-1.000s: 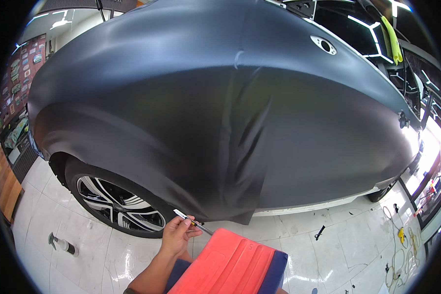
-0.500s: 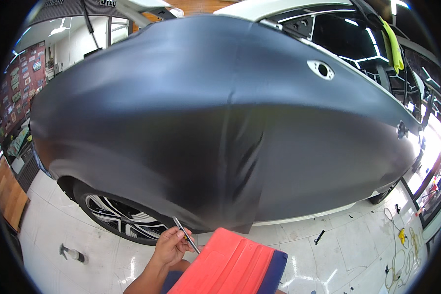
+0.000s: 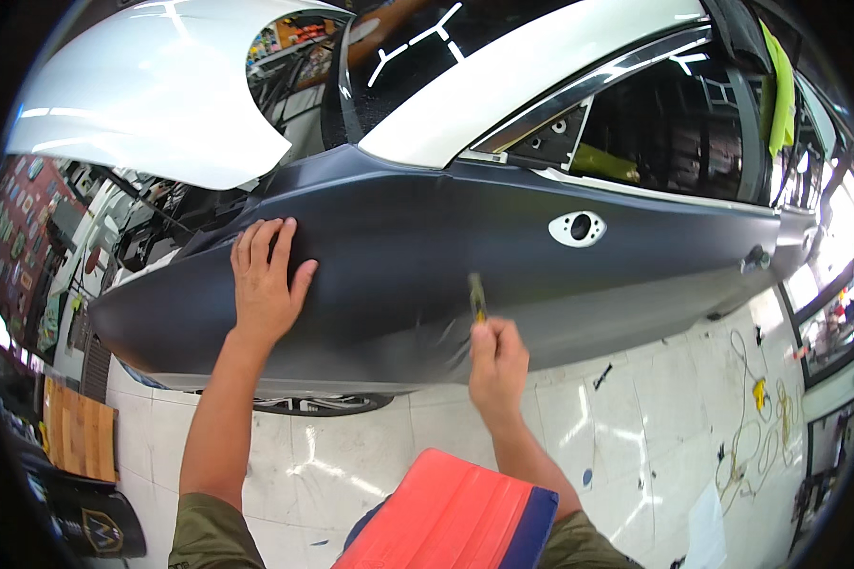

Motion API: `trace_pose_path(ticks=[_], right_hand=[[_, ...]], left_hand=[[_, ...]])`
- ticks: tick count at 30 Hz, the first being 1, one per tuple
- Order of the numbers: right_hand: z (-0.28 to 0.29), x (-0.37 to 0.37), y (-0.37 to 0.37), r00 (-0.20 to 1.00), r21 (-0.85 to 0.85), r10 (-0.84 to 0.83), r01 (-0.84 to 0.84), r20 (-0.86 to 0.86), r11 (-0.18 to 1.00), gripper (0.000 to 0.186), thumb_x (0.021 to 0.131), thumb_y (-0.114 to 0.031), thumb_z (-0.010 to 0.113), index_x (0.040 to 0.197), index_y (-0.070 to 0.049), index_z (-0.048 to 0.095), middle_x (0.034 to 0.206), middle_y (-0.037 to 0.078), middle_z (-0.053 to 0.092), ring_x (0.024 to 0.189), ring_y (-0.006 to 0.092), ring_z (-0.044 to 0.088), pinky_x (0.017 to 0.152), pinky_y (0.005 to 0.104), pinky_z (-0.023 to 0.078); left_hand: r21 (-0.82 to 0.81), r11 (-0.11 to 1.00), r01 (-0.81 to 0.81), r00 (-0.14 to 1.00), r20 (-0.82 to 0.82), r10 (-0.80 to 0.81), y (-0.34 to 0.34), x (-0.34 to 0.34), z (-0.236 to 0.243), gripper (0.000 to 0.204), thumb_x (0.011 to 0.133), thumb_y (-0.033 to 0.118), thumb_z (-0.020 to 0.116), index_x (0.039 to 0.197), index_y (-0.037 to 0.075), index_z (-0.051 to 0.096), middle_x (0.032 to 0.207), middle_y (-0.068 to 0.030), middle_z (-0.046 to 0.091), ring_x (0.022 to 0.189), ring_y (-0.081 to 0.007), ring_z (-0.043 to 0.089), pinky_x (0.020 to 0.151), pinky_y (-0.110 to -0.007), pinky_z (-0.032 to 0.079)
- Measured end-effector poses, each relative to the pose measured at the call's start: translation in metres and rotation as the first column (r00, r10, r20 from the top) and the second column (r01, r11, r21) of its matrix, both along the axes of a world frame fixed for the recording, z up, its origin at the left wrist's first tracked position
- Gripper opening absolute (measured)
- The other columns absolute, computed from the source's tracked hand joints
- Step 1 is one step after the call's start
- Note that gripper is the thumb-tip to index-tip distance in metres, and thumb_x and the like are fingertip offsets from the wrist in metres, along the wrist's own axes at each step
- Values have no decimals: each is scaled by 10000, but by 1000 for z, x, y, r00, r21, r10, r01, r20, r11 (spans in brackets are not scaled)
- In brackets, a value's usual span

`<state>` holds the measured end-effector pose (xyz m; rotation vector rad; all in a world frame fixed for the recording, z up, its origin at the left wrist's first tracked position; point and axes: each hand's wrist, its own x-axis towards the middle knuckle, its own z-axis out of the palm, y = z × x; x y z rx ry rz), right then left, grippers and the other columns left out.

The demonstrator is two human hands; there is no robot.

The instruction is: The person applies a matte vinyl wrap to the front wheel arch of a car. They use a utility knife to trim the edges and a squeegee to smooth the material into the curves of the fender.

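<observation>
The car's front fender and door panel (image 3: 389, 247) carry matte dark grey film, creased in the lower middle. My left hand (image 3: 266, 280) lies on the film near the fender's upper edge, its fingers spread. My right hand (image 3: 495, 365) grips a slim utility knife (image 3: 476, 299) with yellow on it, held pointing upward in front of the creased part. A white oval handle opening with a dark hole (image 3: 565, 229) is in the door, right of the knife. A red and blue pad (image 3: 441, 512) fills the lower middle, close below my right hand.
The raised white hood (image 3: 142, 85) is at upper left, the side window (image 3: 674, 133) at upper right with a yellow-green cloth (image 3: 780, 90). On the tiled floor are a wooden board or box (image 3: 78, 427), coiled hoses (image 3: 750, 446) and scraps. A dark wheel (image 3: 323, 406) shows below the panel.
The view has risen to show hood and windows. My left hand has moved up from the wheel onto the film, without the knife; my right hand now holds it out.
</observation>
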<state>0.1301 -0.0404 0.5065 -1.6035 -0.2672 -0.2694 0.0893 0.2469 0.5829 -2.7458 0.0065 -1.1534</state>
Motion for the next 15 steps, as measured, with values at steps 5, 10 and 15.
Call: trace_pose_path(ticks=[5,10,15], right_hand=[[41,29,50,988,245,-60,93,-140,965,241,986,-244,558,945,-7,568,641,37,531,559,77,472,529,259,413],[25,46,73,963,-16,-260,261,70,965,230,990,-241,551,936,-18,558,660,57,554,529,133,507,520,295,419],[23,49,97,928,-43,-320,334,191,942,166,959,-166,560,977,-1,557,678,96,584,553,236,548,555,349,448]], left_hand=[[108,994,21,997,67,-29,29,6,-33,564,914,278,568,1415,57,431,1449,-142,380,1366,-366,313,1143,-532,205],[80,996,40,997,61,-45,27,11,-35,561,919,292,559,1422,78,432,1465,-127,366,1386,-343,296,1137,-542,213],[80,995,54,996,65,-59,31,11,-38,552,927,296,554,1423,87,433,1467,-121,362,1387,-342,297,1139,-538,213]])
